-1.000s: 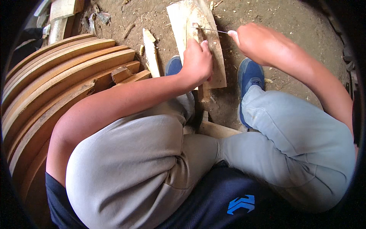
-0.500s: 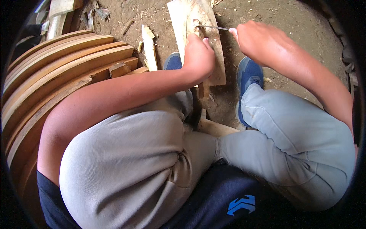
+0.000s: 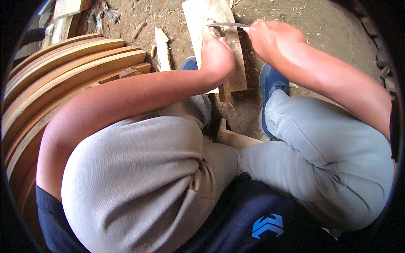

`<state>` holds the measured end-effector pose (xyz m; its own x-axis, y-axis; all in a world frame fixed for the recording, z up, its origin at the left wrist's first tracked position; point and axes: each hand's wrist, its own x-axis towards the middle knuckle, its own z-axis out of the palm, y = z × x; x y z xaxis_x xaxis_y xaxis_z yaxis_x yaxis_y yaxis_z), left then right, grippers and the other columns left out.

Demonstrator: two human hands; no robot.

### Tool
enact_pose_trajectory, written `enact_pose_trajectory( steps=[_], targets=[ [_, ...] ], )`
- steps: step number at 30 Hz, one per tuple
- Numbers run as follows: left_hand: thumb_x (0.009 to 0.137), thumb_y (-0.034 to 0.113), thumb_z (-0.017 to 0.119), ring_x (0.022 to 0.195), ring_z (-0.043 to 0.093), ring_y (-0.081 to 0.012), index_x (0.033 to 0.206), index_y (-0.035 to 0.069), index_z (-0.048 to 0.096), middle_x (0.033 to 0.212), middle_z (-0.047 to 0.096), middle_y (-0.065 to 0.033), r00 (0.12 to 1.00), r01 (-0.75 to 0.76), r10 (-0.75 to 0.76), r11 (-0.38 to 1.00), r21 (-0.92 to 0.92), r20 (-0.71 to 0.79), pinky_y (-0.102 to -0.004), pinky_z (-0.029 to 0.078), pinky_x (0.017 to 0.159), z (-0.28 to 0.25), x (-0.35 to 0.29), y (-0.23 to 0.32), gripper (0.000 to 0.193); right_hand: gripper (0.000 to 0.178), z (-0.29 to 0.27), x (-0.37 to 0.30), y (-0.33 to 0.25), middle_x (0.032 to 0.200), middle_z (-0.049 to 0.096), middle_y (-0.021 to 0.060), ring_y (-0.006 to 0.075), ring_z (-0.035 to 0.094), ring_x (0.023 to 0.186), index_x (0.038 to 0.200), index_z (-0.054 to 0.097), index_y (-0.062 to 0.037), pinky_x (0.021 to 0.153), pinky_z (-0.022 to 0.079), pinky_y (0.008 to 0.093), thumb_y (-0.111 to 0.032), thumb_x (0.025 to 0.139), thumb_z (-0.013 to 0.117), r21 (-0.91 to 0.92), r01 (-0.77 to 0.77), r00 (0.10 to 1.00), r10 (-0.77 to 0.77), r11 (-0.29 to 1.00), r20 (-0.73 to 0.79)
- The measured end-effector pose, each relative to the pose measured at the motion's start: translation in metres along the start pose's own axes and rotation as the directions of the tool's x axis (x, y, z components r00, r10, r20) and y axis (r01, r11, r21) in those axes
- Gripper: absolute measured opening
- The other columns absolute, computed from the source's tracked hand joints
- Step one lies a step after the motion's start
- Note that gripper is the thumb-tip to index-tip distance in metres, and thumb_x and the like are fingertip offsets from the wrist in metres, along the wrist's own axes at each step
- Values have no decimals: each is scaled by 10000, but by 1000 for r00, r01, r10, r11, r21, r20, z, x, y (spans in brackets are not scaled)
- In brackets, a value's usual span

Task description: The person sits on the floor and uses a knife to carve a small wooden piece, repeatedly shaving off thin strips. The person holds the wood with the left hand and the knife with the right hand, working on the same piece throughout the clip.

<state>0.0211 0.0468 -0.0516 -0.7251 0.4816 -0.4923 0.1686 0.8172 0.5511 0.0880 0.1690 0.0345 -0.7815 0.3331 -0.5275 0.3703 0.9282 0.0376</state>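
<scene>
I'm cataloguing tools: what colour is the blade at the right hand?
The blade is silvery grey, seen best in the head view.

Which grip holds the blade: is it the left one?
No, the blade extends from the right grip, while the left grip is closed around a stick.

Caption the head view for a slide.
Left hand grips a wooden stick over a pale board; right hand holds a thin blade across the stick.

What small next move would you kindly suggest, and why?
Perhaps slide the left hand back along the stick, because the blade in the right hand crosses the stick's far end, close to the left hand.
</scene>
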Motion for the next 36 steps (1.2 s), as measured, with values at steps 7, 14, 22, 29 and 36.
enact_pose_trajectory(
  steps=[7,14,22,29,36],
  targets=[
    [998,212,459,948,631,-479,1072,-92,476,961,623,-353,993,115,-109,983,-140,48,-513,491,867,-14,-3,0,313,204,-7,5,-12,1042,726,148,258,718,965,1010,736,-48,731,601,376,-114,907,573,-90,-11,1000,10,996,-13],
    [1038,253,401,545,637,-310,1035,-64,389,787,600,-224,976,147,-100,959,-243,193,-428,527,481,-28,-14,13,317,198,3,2,-1,904,736,162,270,739,839,891,720,-32,683,603,368,-118,916,543,-127,5,985,-27,992,-171],
    [1043,263,390,438,592,-264,1041,-47,338,709,553,-171,948,197,-70,895,-399,309,-401,506,384,-35,-11,-4,314,392,7,7,19,714,650,207,333,690,697,810,581,5,613,543,435,-318,1003,472,58,154,941,-128,986,-313],
    [1032,280,416,438,577,-252,1026,-36,372,677,547,-155,958,143,-42,927,-347,283,-396,474,400,-35,-5,-16,319,521,3,28,38,745,612,220,356,606,712,825,590,28,692,465,444,-459,984,498,526,85,990,-130,846,50],
    [1018,295,437,428,547,-215,1034,-15,406,642,539,-112,956,148,-38,919,-365,291,-369,461,399,-43,-8,-11,312,463,16,29,42,750,636,169,345,628,744,821,619,-3,711,464,451,-406,992,469,524,233,969,-242,819,-53]
  ],
)
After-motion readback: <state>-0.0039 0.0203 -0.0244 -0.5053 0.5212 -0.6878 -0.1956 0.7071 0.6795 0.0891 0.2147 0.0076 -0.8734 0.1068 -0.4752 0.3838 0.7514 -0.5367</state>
